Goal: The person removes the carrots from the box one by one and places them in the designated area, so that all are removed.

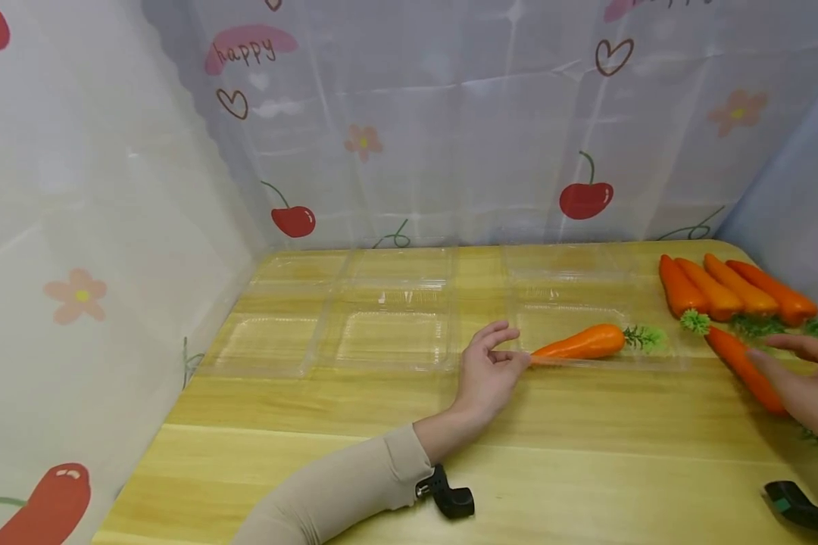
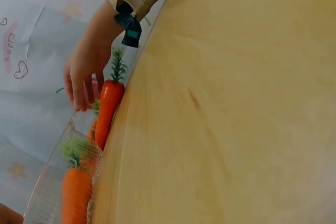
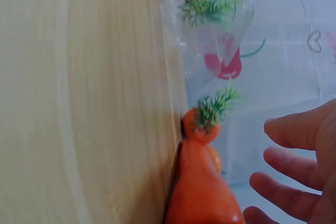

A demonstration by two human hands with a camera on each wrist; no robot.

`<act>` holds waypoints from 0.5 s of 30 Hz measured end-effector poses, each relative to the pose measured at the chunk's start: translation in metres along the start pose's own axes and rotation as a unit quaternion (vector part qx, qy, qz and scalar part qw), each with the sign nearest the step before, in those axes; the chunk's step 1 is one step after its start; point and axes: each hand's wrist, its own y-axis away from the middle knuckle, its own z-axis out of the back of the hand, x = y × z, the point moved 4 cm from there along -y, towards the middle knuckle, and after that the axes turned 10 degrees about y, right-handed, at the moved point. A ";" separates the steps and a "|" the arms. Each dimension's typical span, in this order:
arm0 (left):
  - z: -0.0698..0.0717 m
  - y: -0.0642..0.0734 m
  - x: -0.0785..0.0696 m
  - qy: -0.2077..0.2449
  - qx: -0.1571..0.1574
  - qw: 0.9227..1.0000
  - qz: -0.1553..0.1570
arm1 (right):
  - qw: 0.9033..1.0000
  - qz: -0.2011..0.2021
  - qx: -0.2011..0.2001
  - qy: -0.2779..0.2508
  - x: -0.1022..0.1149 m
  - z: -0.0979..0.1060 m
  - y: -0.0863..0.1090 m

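A clear plastic box [image 1: 661, 362] with its lid raised stands right of centre on the table. One orange toy carrot [image 1: 586, 343] with green leaves lies inside it, tip to the left. My left hand [image 1: 492, 372] pinches the box's front left rim between thumb and forefinger, close to the carrot's tip. Off to the right, my right hand [image 1: 814, 378] hovers at a loose red-orange carrot [image 1: 739, 363], fingers spread apart. In the right wrist view, a gap shows between those fingers [image 3: 291, 132] and the loose carrot [image 3: 202, 192].
Several more carrots [image 1: 736, 291] lie side by side at the back right, leaves toward me. Two more open clear boxes, a middle box [image 1: 391, 363] and a left box [image 1: 262, 367], stand left of my left hand. A printed curtain [image 1: 436, 151] hangs behind the table.
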 end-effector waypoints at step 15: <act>0.001 -0.002 0.000 0.002 -0.005 1.000 0.003 | 0.991 0.032 0.131 0.026 0.098 0.027 -0.006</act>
